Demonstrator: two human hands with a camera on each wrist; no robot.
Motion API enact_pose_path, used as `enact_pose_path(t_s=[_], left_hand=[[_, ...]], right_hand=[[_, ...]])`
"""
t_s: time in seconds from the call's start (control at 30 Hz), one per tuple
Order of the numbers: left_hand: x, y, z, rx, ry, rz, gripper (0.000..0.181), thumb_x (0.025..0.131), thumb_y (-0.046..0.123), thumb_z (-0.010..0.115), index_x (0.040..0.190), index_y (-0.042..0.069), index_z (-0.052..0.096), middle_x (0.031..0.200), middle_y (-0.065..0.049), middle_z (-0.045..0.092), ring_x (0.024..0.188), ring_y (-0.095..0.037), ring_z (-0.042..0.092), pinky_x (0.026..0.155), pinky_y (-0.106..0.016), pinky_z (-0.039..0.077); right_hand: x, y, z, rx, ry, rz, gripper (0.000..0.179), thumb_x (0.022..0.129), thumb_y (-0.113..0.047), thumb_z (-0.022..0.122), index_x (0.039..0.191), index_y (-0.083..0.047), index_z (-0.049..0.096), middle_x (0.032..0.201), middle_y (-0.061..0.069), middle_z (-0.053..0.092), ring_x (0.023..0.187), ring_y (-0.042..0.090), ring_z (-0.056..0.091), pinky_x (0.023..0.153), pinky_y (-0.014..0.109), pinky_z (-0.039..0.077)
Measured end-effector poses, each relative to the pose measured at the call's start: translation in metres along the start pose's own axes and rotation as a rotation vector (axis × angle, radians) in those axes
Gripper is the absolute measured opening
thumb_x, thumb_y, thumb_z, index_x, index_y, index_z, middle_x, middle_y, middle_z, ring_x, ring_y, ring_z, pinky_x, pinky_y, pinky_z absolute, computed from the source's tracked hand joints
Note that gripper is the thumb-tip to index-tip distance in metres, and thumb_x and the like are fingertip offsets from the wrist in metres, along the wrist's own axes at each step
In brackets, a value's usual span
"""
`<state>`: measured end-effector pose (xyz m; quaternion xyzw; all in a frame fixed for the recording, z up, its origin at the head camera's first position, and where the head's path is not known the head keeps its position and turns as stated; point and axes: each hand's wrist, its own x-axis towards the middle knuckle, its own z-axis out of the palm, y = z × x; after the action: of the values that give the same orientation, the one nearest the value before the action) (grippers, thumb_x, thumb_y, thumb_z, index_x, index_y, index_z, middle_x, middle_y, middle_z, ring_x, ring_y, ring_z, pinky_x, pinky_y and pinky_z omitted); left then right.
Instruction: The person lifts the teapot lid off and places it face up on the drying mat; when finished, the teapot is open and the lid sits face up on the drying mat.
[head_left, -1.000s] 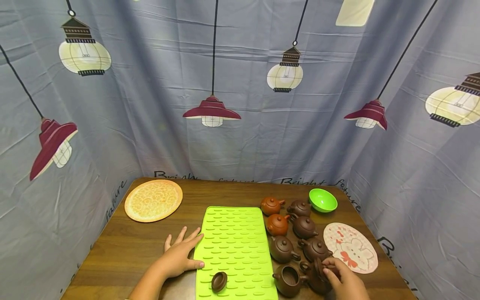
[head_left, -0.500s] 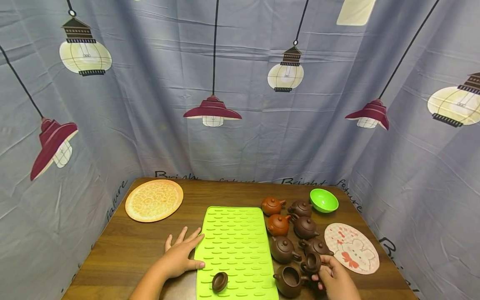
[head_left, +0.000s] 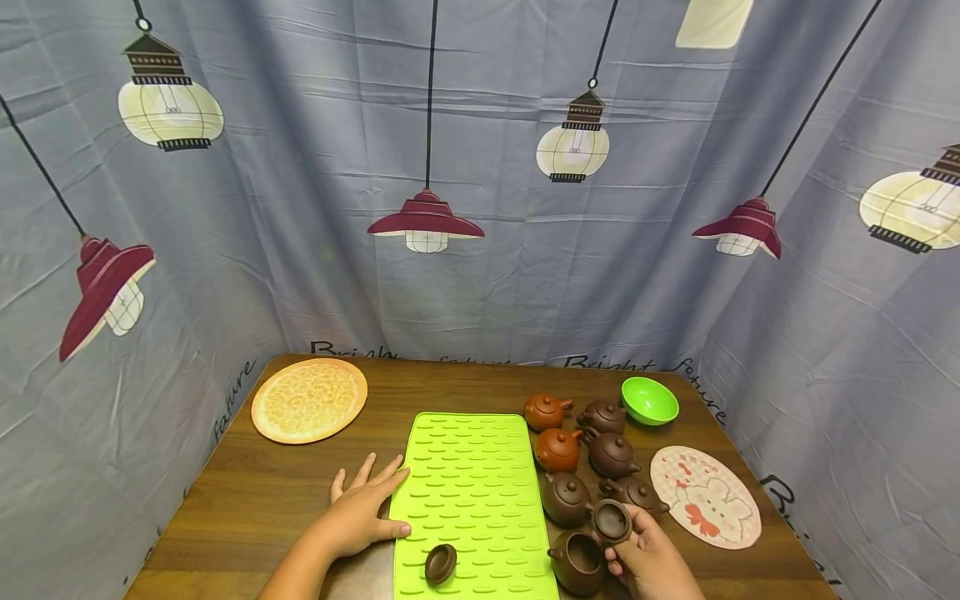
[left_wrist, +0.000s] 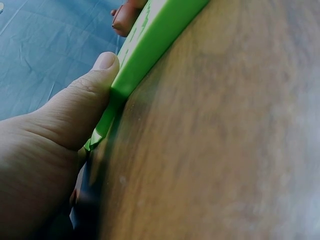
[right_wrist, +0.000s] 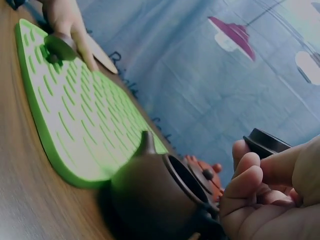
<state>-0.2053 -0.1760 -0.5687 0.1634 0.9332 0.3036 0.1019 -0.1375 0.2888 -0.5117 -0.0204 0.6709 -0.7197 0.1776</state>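
Observation:
My right hand (head_left: pixel 651 554) pinches a small dark brown teapot lid (head_left: pixel 612 522), its hollow underside turned up toward the head camera. In the right wrist view that lid (right_wrist: pixel 267 142) shows between fingers and thumb. Just left of it stands a lidless dark brown teapot (head_left: pixel 576 563), its round mouth bare; its spout points toward the mat in the right wrist view. My left hand (head_left: pixel 362 517) rests with spread fingers on the left edge of the green ridged mat (head_left: pixel 472 492). Another dark brown lid (head_left: pixel 440 564) lies tilted on the mat's near part.
Right of the mat stand several lidded teapots, among them an orange-brown teapot (head_left: pixel 557 450) and a dark teapot (head_left: pixel 566 498). Beyond them are a green bowl (head_left: pixel 649 401) and a rabbit-print placemat (head_left: pixel 708 498). A round pizza-like mat (head_left: pixel 309 400) lies far left on the wooden table (head_left: pixel 247 500).
My right hand has lifted the lid off the near right teapot, turned its underside up and moved it left beside the lidless teapot. The left hand has stayed in place.

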Motion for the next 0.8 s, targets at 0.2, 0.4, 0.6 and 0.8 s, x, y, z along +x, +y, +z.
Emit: enact_pose_path(t_s=[0.2,0.4,0.6,0.8], left_hand=[[0.0,0.0,0.0,-0.006,-0.002,-0.002,0.096,0.081,0.063,0.078,0.162,0.025,0.042,0.175,0.003,0.024,0.162,-0.044,0.001,0.116,-0.077,-0.017],[0.0,0.0,0.0,-0.002,-0.004,-0.007,0.097,0.081,0.064,0.078,0.162,0.025,0.042,0.175,0.004,0.024,0.162,-0.043,0.001,0.116,-0.077,-0.017],[0.0,0.0,-0.001,-0.011,-0.005,-0.006,0.096,0.081,0.063,0.078,0.162,0.025,0.042,0.175,0.004,0.024,0.162,-0.044,0.0,0.115,-0.078,-0.018],[0.0,0.0,0.0,-0.004,0.001,-0.005,0.097,0.081,0.065,0.078,0.162,0.026,0.043,0.174,0.004,0.025,0.162,-0.043,0.002,0.116,-0.078,-0.016]], right_hand=[[0.006,0.0,0.014,0.028,-0.103,-0.013,0.022,0.111,-0.018,0.053,0.129,-0.03,0.05,0.111,-0.003,0.063,0.083,0.005,0.057,0.075,0.023,0.054],[0.01,-0.001,0.03,0.159,-0.218,0.011,0.027,0.111,-0.017,0.055,0.131,-0.035,0.052,0.116,-0.004,0.063,0.087,0.002,0.059,0.078,0.019,0.054],[0.017,-0.002,0.048,0.237,-0.29,0.033,0.034,0.109,-0.012,0.056,0.136,-0.033,0.05,0.12,-0.002,0.063,0.091,0.002,0.061,0.081,0.019,0.055],[0.023,-0.001,0.065,0.233,-0.31,0.062,0.039,0.109,-0.013,0.056,0.144,-0.026,0.043,0.115,-0.002,0.064,0.09,0.002,0.062,0.08,0.018,0.056]])
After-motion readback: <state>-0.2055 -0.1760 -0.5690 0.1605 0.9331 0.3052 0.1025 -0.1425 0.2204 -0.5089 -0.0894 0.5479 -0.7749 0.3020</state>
